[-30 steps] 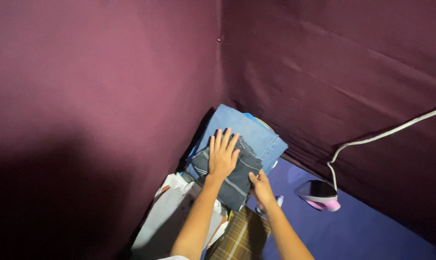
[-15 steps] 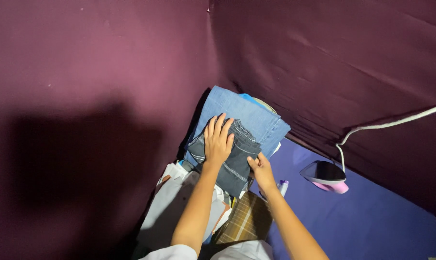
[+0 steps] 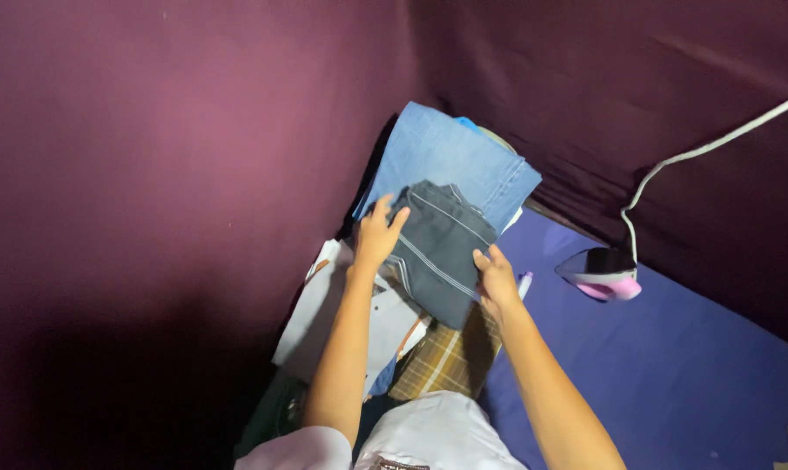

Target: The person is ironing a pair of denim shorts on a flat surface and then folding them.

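Gripping folded dark denim [image 3: 439,252], left hand [image 3: 376,235], right hand [image 3: 496,280]

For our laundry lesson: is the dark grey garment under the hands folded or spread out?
Folded. The dark grey garment forms a compact rectangle atop the blue jeans, with the left hand and right hand on its edges.

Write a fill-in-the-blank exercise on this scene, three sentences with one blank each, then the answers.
1. Both hands, the left hand and the right hand, grip the edges of a folded dark grey garment stitched with pale ____.
2. That garment lies on top of folded light blue ____.
3. The iron stands on the ____ ironing surface, its white cord running up the wall.

Missing words: lines; denim; purple
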